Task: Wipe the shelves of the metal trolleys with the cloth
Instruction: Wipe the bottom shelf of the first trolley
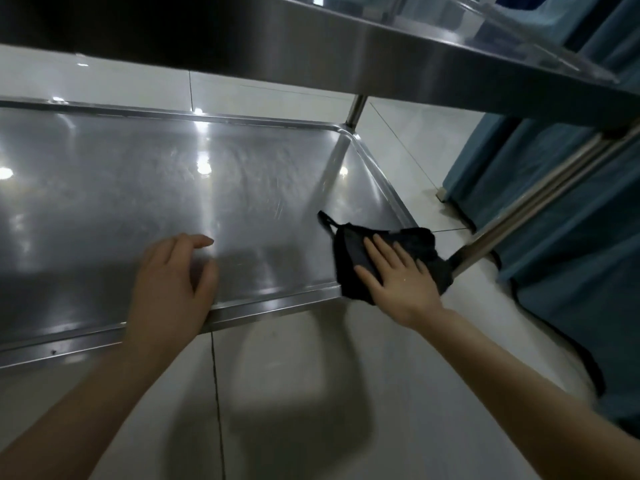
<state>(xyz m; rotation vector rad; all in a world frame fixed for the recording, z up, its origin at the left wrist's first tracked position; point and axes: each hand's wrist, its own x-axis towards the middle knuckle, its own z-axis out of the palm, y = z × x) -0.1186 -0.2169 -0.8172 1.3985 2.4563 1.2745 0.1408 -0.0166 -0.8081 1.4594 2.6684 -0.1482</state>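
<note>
Now, right hand (398, 275): flat, fingers straight, pressing down on the cloth, not curled round it.
Cloth (348, 258): black and crumpled, on the near right corner of the lower shelf (138, 174), spilling over its rim.
Left hand (173, 271): holds nothing, fingers loosely bent above the lower shelf's near rim; whether it touches cannot be told.
Upper shelf (311, 39): steel, above the lower shelf.
Floor (294, 375): pale tiles beneath the lower shelf.
Curtain (571, 220): blue, right of the lower shelf.
</note>
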